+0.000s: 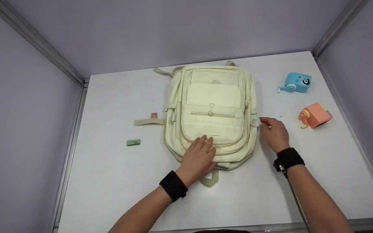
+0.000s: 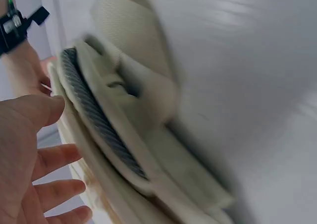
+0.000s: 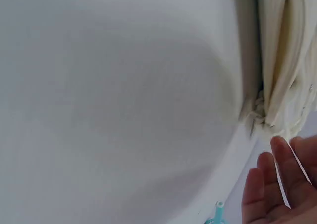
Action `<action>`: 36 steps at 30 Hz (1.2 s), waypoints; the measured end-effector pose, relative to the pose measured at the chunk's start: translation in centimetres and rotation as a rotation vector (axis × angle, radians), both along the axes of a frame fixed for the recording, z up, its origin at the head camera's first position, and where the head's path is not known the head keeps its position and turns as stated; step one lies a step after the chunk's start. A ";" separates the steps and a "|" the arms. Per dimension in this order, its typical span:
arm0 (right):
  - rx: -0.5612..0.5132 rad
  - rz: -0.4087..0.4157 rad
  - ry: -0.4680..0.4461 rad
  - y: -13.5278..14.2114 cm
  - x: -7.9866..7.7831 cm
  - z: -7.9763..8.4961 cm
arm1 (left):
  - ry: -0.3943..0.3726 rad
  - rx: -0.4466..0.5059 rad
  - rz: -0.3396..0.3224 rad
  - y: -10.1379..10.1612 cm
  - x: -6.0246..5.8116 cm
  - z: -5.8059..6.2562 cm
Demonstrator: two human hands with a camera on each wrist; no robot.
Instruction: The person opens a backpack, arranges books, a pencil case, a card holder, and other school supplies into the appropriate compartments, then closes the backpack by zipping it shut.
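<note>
A cream backpack [image 1: 219, 95] lies flat on the white table with its front pocket and zipper facing up. My left hand [image 1: 197, 159] is over its lower end, fingers extended across the bottom of the front pocket. In the left wrist view, thumb and fingers are spread beside the layered edge of the bag, near a loose webbing strap [image 2: 136, 35]. On the bag's right side, my right hand [image 1: 274, 133] has its fingertips right by a pale side buckle [image 1: 255, 121]. The right wrist view shows these fingers loosely extended, with nothing seen in their grasp.
Right of the bag are a blue crank pencil sharpener [image 1: 298, 82] and an orange one [image 1: 316, 115]. To its left lie a green eraser [image 1: 133, 142] and a small reddish eraser [image 1: 154, 115] beside a side strap [image 1: 149, 121]. Grey-purple panels [image 1: 186, 32] enclose the table.
</note>
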State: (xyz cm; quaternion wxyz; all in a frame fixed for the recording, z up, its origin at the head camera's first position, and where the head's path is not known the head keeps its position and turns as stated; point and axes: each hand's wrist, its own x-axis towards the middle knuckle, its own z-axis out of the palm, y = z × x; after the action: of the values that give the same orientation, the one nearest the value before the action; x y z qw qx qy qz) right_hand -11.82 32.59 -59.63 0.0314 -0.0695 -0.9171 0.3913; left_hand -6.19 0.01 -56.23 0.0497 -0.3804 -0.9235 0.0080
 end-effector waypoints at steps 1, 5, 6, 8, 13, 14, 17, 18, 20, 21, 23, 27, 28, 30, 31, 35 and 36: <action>0.017 0.029 -0.044 0.3 -0.5 -0.2 | -0.001 -0.010 -0.015 0.7 -0.1 0.2; 0.074 0.133 -0.141 0.9 -1.9 -1.0 | -0.020 -0.044 -0.070 4.0 -0.5 0.9; 0.083 0.153 -0.147 1.0 -2.2 -1.2 | -0.029 -0.045 -0.079 4.8 -0.6 0.9; 0.100 0.179 -0.150 0.9 -2.7 -1.6 | -0.053 -0.048 -0.084 6.3 -0.8 0.7; 0.106 0.199 -0.168 0.2 -3.5 -2.0 | -0.063 -0.082 -0.016 8.5 -0.8 -0.8; 0.105 0.193 -0.169 0.1 -3.7 -2.0 | -0.046 -0.090 -0.003 8.8 -0.8 -1.0; 0.103 0.161 -0.144 -0.2 -3.9 -2.1 | -0.003 -0.091 0.010 9.2 -0.9 -1.1; 0.102 0.145 -0.131 -0.3 -4.0 -2.1 | -0.004 -0.081 0.011 9.3 -1.0 -1.0; 0.095 0.108 -0.108 -0.3 -4.0 -2.3 | -0.037 -0.052 0.014 9.5 -1.3 -0.7; 0.089 0.089 -0.099 -0.3 -4.1 -2.4 | -0.065 -0.038 0.015 9.5 -1.4 -0.4; 0.075 0.050 -0.081 -0.2 -4.1 -2.6 | -0.122 -0.014 0.014 9.5 -1.7 0.0; 0.016 0.003 -0.076 0.0 -4.2 -2.6 | -0.195 -0.020 -0.005 9.4 -2.1 0.3; -0.005 -0.002 -0.087 0.1 -4.3 -2.6 | -0.207 -0.024 -0.008 9.4 -2.2 0.3; -0.041 0.001 -0.120 0.2 -4.4 -2.4 | -0.222 -0.035 -0.014 9.4 -2.3 0.4; -0.055 0.005 -0.141 0.2 -4.4 -2.2 | -0.228 -0.037 -0.014 9.4 -2.4 0.5; -0.053 0.030 -0.185 0.5 -4.5 -1.6 | -0.235 -0.060 -0.015 9.4 -2.6 0.9; -0.044 0.037 -0.185 0.6 -4.5 -1.4 | -0.233 -0.065 -0.014 9.4 -2.7 0.9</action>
State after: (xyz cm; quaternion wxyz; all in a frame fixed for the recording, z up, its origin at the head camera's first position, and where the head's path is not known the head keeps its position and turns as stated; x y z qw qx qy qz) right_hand -16.37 33.14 -61.01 -0.0623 -0.0889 -0.9083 0.4039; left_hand -8.89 9.42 -55.28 -0.0702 -0.3867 -0.9195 -0.0069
